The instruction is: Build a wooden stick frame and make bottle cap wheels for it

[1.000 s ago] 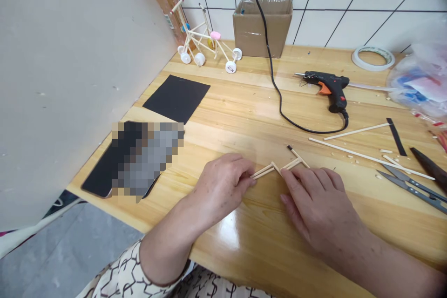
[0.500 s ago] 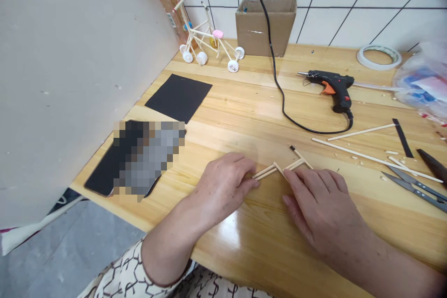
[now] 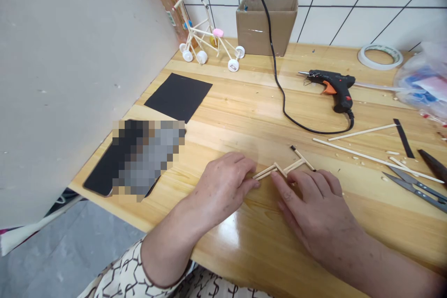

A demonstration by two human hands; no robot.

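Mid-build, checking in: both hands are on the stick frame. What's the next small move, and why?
Probably keep pressing the stick frame flat a moment: the left hand pinches its left end and the right hand pins the joint, while the glue gun lies set aside, apart from both hands.

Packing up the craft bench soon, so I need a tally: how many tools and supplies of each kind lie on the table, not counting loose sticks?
Glue gun: 1
Tape roll: 1
Cardboard box: 1
Black sheet: 1
Scissors: 1
Finished stick tricycle: 1
Stick frame under both hands: 1
Total: 7
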